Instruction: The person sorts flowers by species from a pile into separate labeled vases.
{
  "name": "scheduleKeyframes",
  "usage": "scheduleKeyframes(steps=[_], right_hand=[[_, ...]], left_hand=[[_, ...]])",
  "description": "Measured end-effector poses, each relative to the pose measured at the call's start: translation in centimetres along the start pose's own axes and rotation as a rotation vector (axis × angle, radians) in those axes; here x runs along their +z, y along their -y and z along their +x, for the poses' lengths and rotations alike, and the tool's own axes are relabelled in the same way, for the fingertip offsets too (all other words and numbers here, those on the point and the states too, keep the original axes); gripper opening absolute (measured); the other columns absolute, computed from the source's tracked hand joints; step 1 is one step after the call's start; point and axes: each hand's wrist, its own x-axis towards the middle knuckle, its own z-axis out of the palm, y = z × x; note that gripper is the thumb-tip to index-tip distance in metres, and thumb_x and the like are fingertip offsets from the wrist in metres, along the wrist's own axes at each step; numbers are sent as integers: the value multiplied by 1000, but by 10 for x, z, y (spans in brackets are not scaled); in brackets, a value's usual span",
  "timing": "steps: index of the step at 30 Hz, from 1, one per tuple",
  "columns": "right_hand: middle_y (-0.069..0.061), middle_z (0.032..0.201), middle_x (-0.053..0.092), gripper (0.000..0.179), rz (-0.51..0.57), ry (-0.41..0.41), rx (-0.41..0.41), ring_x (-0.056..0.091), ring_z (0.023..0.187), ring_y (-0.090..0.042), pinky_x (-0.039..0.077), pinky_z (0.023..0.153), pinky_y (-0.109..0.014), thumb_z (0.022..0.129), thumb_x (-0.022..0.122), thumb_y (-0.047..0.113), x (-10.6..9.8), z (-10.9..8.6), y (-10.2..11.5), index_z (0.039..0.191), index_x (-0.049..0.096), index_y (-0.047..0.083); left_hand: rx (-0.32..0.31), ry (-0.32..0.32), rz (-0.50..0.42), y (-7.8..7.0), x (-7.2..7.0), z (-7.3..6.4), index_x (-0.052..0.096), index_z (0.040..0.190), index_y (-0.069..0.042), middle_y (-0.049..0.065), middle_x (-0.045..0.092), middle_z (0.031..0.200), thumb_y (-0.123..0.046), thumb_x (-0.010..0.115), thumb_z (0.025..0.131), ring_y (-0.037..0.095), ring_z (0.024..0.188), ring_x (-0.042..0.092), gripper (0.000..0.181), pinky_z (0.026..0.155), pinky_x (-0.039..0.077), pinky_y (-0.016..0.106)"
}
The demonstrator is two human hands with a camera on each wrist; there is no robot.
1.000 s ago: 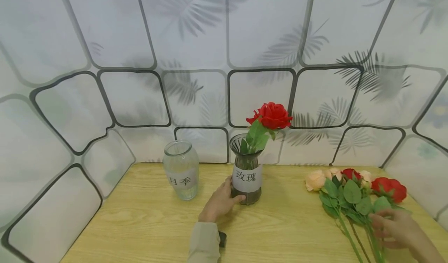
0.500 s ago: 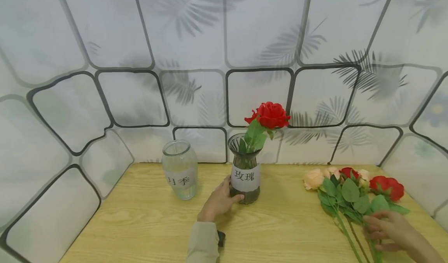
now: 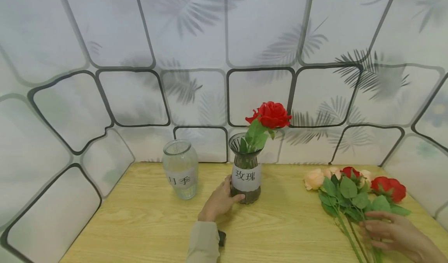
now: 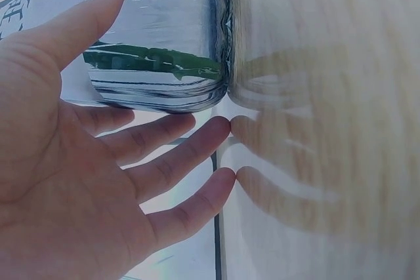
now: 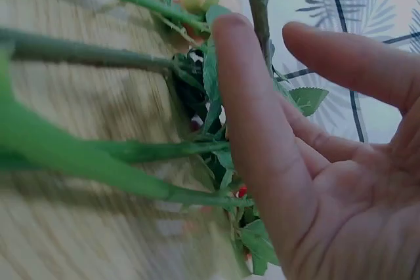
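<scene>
A dark glass vase [image 3: 247, 197] with a white label stands upright at the table's middle. One red rose [image 3: 273, 114] leans out of its mouth. My left hand [image 3: 218, 201] is at the vase's lower left side, thumb in front. In the left wrist view its fingers [image 4: 187, 155] are spread and nearly straight beside the glass. My right hand [image 3: 393, 232] is over the stems of several loose flowers, red and peach, lying at the right. A brownish stem [image 5: 257, 1] shows in the gap between thumb and forefinger; the right wrist view shows no clear pinch.
A clear glass vase [image 3: 182, 168] with a label stands left of the dark one. Peach flowers [image 3: 314, 179] and a red flower [image 3: 389, 188] lie toward the table's back right. A patterned wall [image 3: 196, 100] borders the wooden table [image 3: 290, 224].
My right hand has shifted slightly left and down over the flower stems, its fingers straightening. The left hand and both vases stay in place.
</scene>
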Motion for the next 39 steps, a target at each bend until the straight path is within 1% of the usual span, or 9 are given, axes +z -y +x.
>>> scheduleKeyframes(steps=[2, 6, 9, 16, 19, 24, 34, 36, 39], right_hand=[[1, 111, 70, 20, 35, 61, -8, 70, 102, -23, 57, 92, -49, 104, 51, 0, -2, 1, -1, 121, 62, 1], [3, 115, 69, 34, 94, 167, -31, 68, 105, -20, 56, 94, -47, 104, 45, -5, -1, 1, -3, 118, 67, 17], [3, 116, 69, 41, 132, 197, -37, 68, 106, -20, 56, 95, -46, 105, 44, -6, 2, 1, -4, 114, 67, 27], [5, 112, 68, 43, 98, 111, -67, 68, 103, -17, 58, 91, -42, 103, 49, -6, 13, -1, 5, 111, 64, 34], [7, 112, 68, 49, 100, 108, -109, 69, 102, -16, 59, 90, -41, 103, 47, -8, 16, -3, 8, 108, 63, 39], [11, 109, 69, 56, 96, 33, -186, 69, 99, -13, 60, 85, -39, 102, 49, -10, 23, -4, 14, 106, 66, 43], [1, 101, 71, 55, 223, -127, -365, 71, 89, -18, 63, 74, -39, 100, 46, -16, 47, -3, 22, 107, 73, 32], [1, 99, 70, 53, 223, -186, -366, 71, 87, -18, 62, 72, -38, 100, 49, -14, 51, -1, 24, 106, 73, 33], [0, 98, 69, 53, 232, -214, -393, 70, 86, -18, 63, 72, -36, 101, 48, -14, 54, 1, 26, 105, 72, 33]], left_hand=[[-1, 0, 4, 0, 0, 0, 22, 157, 5, 26, 36, 157, -33, 72, 97, 42, 142, 39, 87, 116, 33, 57], [-3, 0, 19, 0, 0, 1, 21, 157, 5, 27, 36, 156, -33, 71, 97, 42, 141, 40, 87, 115, 34, 58], [0, 2, 22, 1, 0, 1, 21, 157, 5, 27, 36, 156, -33, 71, 97, 43, 141, 40, 87, 115, 34, 58], [8, 1, 17, 0, -1, 1, 21, 157, 6, 28, 36, 156, -31, 71, 97, 43, 141, 39, 86, 115, 33, 58], [9, 4, 16, 0, -1, 0, 21, 157, 6, 28, 36, 156, -31, 71, 97, 43, 142, 38, 86, 115, 33, 57], [15, 7, 7, 0, 0, 0, 21, 157, 6, 28, 35, 156, -31, 71, 98, 43, 142, 38, 86, 115, 33, 57], [13, 5, 17, 2, 1, 0, 22, 157, 6, 28, 36, 156, -32, 71, 97, 44, 142, 38, 86, 115, 34, 58], [13, 3, 18, 2, 1, 0, 22, 157, 6, 29, 36, 156, -32, 71, 97, 44, 142, 38, 86, 115, 34, 58], [11, 3, 18, 2, 1, 0, 21, 157, 6, 29, 36, 156, -32, 71, 97, 44, 142, 38, 86, 115, 34, 58]])
